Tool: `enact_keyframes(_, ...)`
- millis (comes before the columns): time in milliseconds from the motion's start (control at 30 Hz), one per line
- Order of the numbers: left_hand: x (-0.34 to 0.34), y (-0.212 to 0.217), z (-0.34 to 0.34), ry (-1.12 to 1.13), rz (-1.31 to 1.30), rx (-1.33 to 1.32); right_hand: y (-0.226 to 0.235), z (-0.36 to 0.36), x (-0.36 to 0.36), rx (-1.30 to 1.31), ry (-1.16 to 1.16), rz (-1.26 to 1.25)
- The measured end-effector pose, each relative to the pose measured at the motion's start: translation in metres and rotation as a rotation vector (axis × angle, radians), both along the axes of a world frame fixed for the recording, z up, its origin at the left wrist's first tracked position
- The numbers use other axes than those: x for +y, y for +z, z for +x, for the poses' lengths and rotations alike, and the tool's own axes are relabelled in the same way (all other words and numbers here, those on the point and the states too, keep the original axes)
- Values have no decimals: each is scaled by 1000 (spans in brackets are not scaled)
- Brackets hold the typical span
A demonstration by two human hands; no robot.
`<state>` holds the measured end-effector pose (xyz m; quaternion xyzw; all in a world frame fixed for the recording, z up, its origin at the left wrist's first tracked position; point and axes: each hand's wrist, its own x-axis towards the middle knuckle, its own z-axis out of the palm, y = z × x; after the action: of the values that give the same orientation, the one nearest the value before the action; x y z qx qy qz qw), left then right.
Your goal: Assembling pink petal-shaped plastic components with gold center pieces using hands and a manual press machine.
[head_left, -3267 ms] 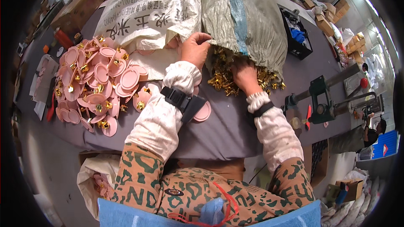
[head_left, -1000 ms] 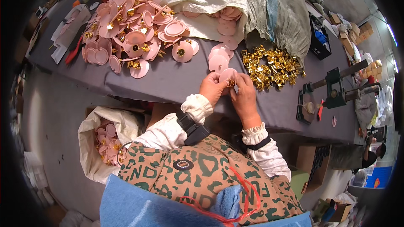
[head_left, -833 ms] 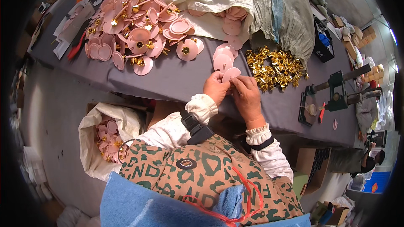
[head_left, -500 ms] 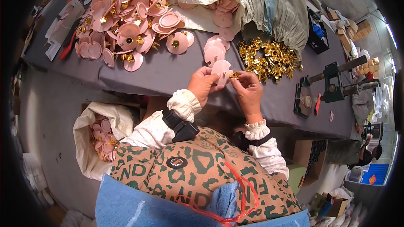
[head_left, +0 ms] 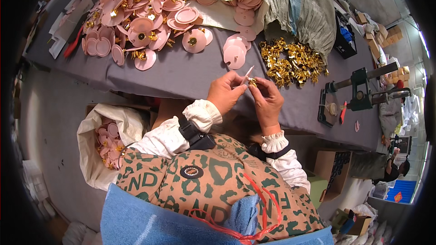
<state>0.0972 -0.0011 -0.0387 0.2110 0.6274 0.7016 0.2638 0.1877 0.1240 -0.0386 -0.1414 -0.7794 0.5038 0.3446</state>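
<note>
At the table's [head_left: 181, 70] near edge, our left hand [head_left: 225, 93] pinches a pink disc [head_left: 248, 72] edge-on while our right hand [head_left: 268, 100] grips a small gold clip [head_left: 253, 82] against it. More pink discs [head_left: 141, 22] crowd the far left corner; gold clips [head_left: 295, 63] heap just right of centre.

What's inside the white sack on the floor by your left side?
The white sack stands open on the floor beside the grey table. Inside show pink discs with small gold fittings, piled loosely. How deep the pile goes is hidden by the sack's folded wall.
</note>
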Motion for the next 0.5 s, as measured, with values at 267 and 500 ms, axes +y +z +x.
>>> enact_keyframes(267,-12,14,2,-59,-100,-11,10,4,-1,137,17,485)
enact_keyframes(500,-20,11,4,11,-72,366,10,0,-13,-51,55,-547)
